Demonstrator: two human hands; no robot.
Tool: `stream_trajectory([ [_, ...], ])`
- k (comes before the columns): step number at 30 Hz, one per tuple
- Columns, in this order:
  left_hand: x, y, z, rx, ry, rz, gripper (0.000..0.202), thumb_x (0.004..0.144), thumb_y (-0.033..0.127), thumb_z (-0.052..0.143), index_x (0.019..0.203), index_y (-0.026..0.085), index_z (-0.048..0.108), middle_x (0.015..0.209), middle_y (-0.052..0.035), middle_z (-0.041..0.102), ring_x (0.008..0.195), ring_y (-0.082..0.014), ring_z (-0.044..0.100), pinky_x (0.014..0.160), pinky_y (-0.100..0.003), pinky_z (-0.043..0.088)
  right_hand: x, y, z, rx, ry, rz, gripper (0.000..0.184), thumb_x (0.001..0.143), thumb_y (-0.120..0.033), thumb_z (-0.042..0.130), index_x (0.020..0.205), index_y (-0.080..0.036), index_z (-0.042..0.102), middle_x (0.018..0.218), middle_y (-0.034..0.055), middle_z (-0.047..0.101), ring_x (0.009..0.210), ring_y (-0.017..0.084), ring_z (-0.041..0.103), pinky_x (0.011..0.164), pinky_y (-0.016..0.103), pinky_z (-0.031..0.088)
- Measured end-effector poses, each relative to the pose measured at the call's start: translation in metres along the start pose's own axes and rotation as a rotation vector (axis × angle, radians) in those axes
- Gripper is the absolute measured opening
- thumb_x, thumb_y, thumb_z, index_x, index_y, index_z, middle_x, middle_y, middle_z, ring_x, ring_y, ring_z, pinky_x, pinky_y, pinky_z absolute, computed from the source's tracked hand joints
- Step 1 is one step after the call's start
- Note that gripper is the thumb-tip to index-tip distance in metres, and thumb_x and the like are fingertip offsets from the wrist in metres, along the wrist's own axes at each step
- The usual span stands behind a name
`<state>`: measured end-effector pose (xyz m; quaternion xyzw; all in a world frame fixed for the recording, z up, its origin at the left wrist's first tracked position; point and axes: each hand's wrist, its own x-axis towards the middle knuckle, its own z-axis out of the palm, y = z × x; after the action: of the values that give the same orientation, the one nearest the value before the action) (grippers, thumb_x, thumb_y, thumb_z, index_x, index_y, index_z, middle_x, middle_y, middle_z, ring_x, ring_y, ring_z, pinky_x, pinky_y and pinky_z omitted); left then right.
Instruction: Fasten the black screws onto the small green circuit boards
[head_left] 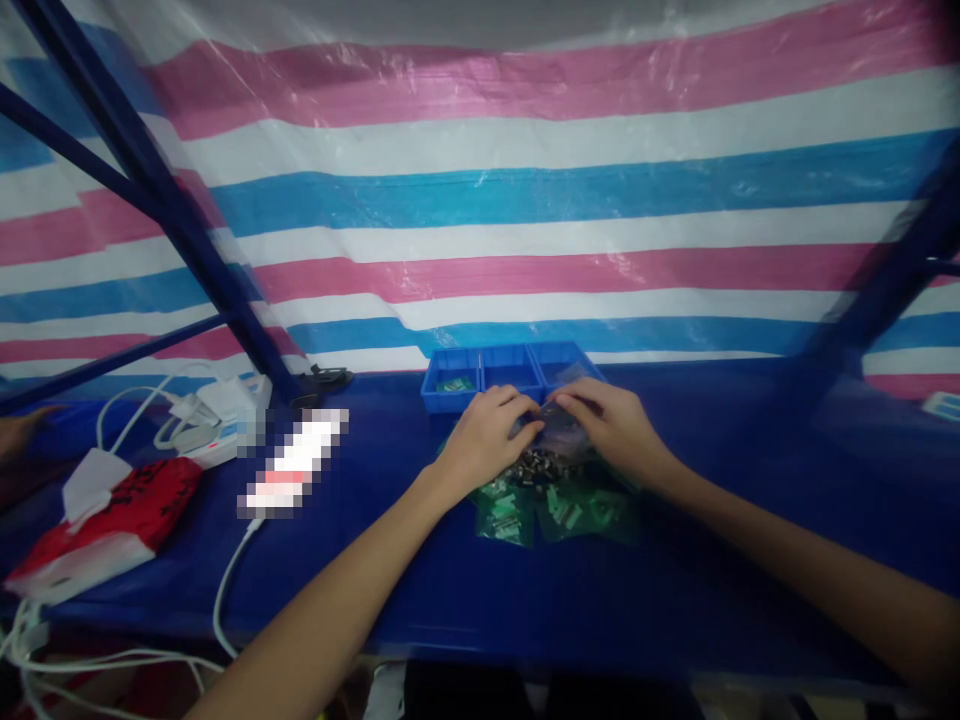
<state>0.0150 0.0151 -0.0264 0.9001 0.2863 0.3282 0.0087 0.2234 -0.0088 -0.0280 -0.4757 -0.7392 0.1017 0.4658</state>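
Both hands are together over the middle of the blue table. My left hand point(489, 432) is closed with its fingertips pinching the near-left edge of a clear plastic bag point(564, 436). My right hand point(613, 425) is closed on the bag's other side, thumb and forefinger pressed together at its upper edge. Just below the bag lies a pile of small metal parts point(541, 468), partly hidden by it and by the left fingers. Closer to me are a green-tinted bag of small pale pieces point(506, 518) and more such green packets point(585, 510).
Behind the hands stands a blue three-compartment tray point(441, 402), with small green pieces in its left compartment. To the left are a charging phone point(300, 465), a white power strip point(232, 430) with cables, and a red tissue pack point(142, 510). Another person's hand point(26, 435) shows at far left.
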Motion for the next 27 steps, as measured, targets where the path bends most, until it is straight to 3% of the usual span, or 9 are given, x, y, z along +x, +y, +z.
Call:
stream_trajectory([
  [4, 0.0002, 0.0021, -0.0009, -0.078, 0.084, 0.003, 0.008, 0.099, 0.024, 0.053, 0.098, 0.020, 0.060, 0.094, -0.0036, 0.065, 0.092, -0.0203, 0.061, 0.084, -0.038, 0.051, -0.0016, -0.0027, 0.0027, 0.219, -0.047, 0.120, 0.020, 0.092, -0.037, 0.058, 0.097, -0.022, 0.071, 0.082, 0.0036, 0.073, 0.069, 0.020, 0.067, 0.067, 0.036, 0.056],
  [8, -0.0011, 0.0016, -0.0006, -0.110, 0.127, -0.027, 0.013, 0.098, 0.020, 0.052, 0.110, 0.020, 0.057, 0.093, -0.0033, 0.064, 0.091, -0.0199, 0.061, 0.084, -0.038, 0.052, -0.0031, -0.0042, 0.0064, 0.385, -0.073, 0.148, 0.021, 0.088, -0.039, 0.064, 0.100, -0.022, 0.069, 0.085, 0.0048, 0.073, 0.080, 0.022, 0.070, 0.076, 0.039, 0.059],
  [12, -0.0014, 0.0040, -0.0021, -0.127, 0.100, -0.027, 0.038, 0.094, 0.018, 0.058, 0.131, 0.023, 0.048, 0.106, -0.0051, 0.061, 0.100, -0.0211, 0.061, 0.089, -0.039, 0.054, -0.0024, -0.0042, 0.0067, 0.434, -0.062, 0.210, 0.023, 0.085, -0.037, 0.068, 0.101, -0.021, 0.066, 0.080, 0.0033, 0.071, 0.075, 0.020, 0.069, 0.073, 0.038, 0.058],
  [17, -0.0014, 0.0065, -0.0034, -0.057, 0.052, 0.009, 0.039, 0.089, 0.022, 0.066, 0.126, 0.023, 0.053, 0.119, -0.0080, 0.052, 0.108, -0.0223, 0.058, 0.090, -0.039, 0.056, -0.0004, -0.0058, 0.0043, 0.501, -0.029, 0.272, 0.029, 0.081, -0.038, 0.071, 0.103, -0.022, 0.062, 0.070, -0.0002, 0.068, 0.063, 0.019, 0.066, 0.062, 0.035, 0.055],
  [22, -0.0015, 0.0041, -0.0030, -0.018, 0.135, 0.024, 0.017, 0.098, 0.023, 0.055, 0.113, 0.019, 0.062, 0.112, -0.0078, 0.054, 0.099, -0.0179, 0.060, 0.087, -0.035, 0.055, -0.0018, -0.0062, 0.0056, 0.444, -0.070, 0.256, 0.020, 0.087, -0.038, 0.063, 0.098, -0.020, 0.065, 0.079, 0.0045, 0.073, 0.074, 0.021, 0.070, 0.067, 0.036, 0.056],
  [25, -0.0015, 0.0012, -0.0017, -0.009, 0.175, 0.043, 0.017, 0.102, 0.023, 0.048, 0.108, 0.017, 0.063, 0.101, -0.0056, 0.062, 0.094, -0.0173, 0.062, 0.085, -0.034, 0.054, -0.0040, -0.0055, 0.0068, 0.308, -0.098, 0.153, 0.021, 0.094, -0.032, 0.052, 0.100, -0.020, 0.068, 0.092, 0.0066, 0.075, 0.087, 0.022, 0.070, 0.076, 0.037, 0.055],
  [27, -0.0017, -0.0002, -0.0001, -0.013, 0.185, 0.042, 0.017, 0.103, 0.023, 0.047, 0.107, 0.017, 0.063, 0.098, -0.0048, 0.065, 0.094, -0.0177, 0.063, 0.085, -0.034, 0.054, -0.0054, -0.0052, 0.0073, 0.195, -0.099, 0.079, 0.020, 0.093, -0.030, 0.053, 0.102, -0.021, 0.069, 0.096, 0.0060, 0.075, 0.090, 0.022, 0.069, 0.079, 0.037, 0.054],
])
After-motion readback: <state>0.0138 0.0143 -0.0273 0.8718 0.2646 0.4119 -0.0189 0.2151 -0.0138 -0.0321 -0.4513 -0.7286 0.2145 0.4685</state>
